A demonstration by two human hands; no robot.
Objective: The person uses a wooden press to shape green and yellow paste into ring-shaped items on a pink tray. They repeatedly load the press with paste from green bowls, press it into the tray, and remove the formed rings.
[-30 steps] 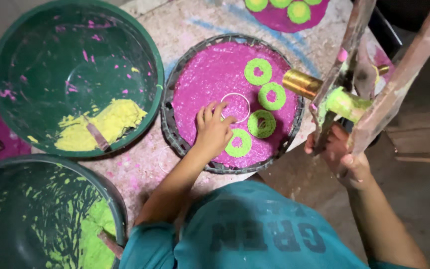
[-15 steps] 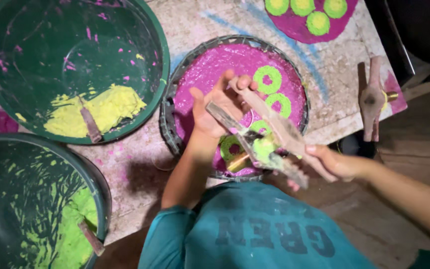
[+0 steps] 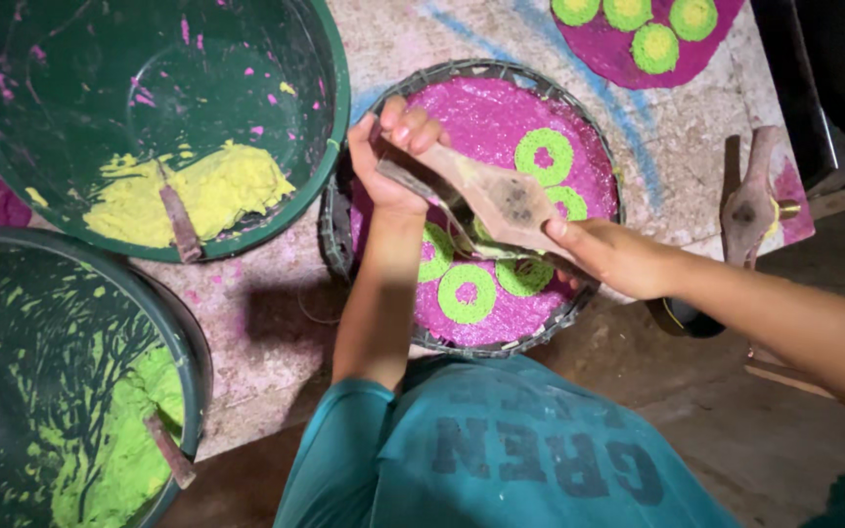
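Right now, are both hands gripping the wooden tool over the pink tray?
Yes, the left hand and right hand each hold one end of the wooden tool above the pink tray.

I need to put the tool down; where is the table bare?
Bare table between the two green tubs and the pink tray, and right of the tray toward the second tool. The tray itself is crowded with green rings.

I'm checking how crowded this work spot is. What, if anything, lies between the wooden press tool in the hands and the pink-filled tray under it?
Nothing visible does. Both hands, left and right, hold the wooden press tool directly above the pink-filled tray; only green rings already lie on the pink surface below.
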